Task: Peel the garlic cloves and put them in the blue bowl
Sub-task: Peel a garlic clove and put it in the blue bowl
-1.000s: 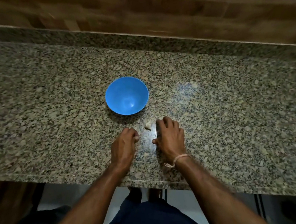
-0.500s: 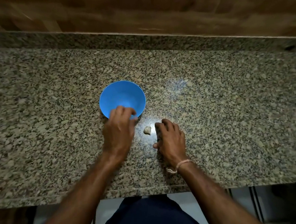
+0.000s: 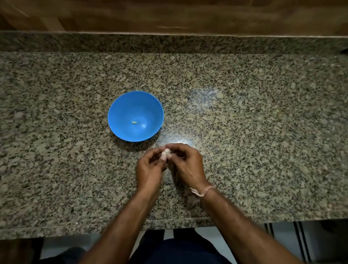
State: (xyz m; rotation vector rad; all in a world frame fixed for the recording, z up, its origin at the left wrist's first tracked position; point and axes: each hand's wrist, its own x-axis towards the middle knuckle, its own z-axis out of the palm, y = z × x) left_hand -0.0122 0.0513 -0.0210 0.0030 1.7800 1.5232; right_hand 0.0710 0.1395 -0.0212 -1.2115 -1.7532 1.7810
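Observation:
A blue bowl (image 3: 117, 123) stands on the granite counter, with one small peeled garlic clove (image 3: 134, 122) lying at its bottom. Just in front of the bowl and slightly to its right, my left hand (image 3: 150, 171) and my right hand (image 3: 189, 165) meet above the counter. Between their fingertips they pinch a pale garlic clove (image 3: 166, 152) that still carries its skin. The fingers of both hands are curled round it and hide its lower part.
The granite counter (image 3: 262, 146) runs wide to both sides, its front edge (image 3: 52, 229) close to my body. A granite upstand and wooden wall panel (image 3: 160, 7) close off the back. A thread bracelet (image 3: 202, 191) is on my right wrist.
My left hand dropped a peeled clove into the bowl and came back. The clove that lay on the counter is now lifted and pinched between both hands.

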